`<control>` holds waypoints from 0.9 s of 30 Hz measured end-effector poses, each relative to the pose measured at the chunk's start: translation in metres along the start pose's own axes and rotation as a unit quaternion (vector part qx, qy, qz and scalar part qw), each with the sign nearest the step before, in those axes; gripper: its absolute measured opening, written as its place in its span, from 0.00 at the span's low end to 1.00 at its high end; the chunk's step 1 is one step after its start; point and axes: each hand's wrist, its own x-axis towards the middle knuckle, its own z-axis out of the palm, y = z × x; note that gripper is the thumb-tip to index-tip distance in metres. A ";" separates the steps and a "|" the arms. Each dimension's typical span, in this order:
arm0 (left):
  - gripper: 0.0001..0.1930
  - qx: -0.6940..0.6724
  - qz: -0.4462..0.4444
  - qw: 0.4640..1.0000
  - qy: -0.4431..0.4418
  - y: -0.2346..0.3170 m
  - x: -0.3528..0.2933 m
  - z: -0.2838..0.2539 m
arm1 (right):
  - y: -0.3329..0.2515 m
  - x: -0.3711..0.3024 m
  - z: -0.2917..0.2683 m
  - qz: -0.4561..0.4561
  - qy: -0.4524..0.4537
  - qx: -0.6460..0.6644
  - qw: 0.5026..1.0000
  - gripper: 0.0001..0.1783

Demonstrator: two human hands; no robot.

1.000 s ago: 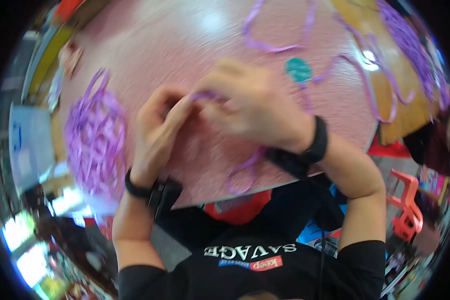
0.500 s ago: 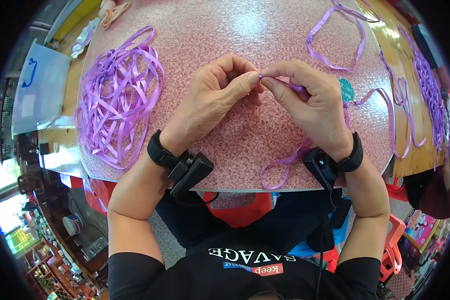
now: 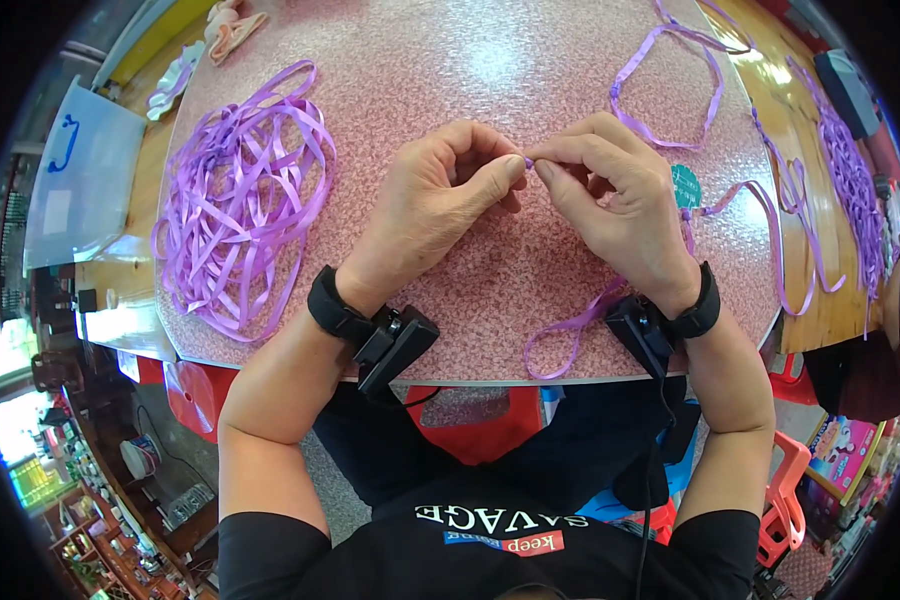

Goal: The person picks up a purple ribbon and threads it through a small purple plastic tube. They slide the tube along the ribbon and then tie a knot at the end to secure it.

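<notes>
Purple ribbon (image 3: 530, 164): we see left hand (image 3: 432, 192), right hand (image 3: 618, 187) both pinching it (less shows than before); seemingly fine fingertip work.

a home or small shop, hard to say which: crowded shelves (image 3: 82, 528), a bright window (image 3: 10, 345) and plastic stools (image 3: 791, 462) by a pink speckled table (image 3: 470, 330).

Pink table (image 3: 495, 275) — purple ribbons (image 3: 242, 205) atop
</notes>
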 end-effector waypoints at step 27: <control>0.10 0.057 0.040 0.997 -0.024 -0.008 0.001 -0.007 | -0.002 0.001 0.006 0.029 -0.011 0.017 0.999 0.06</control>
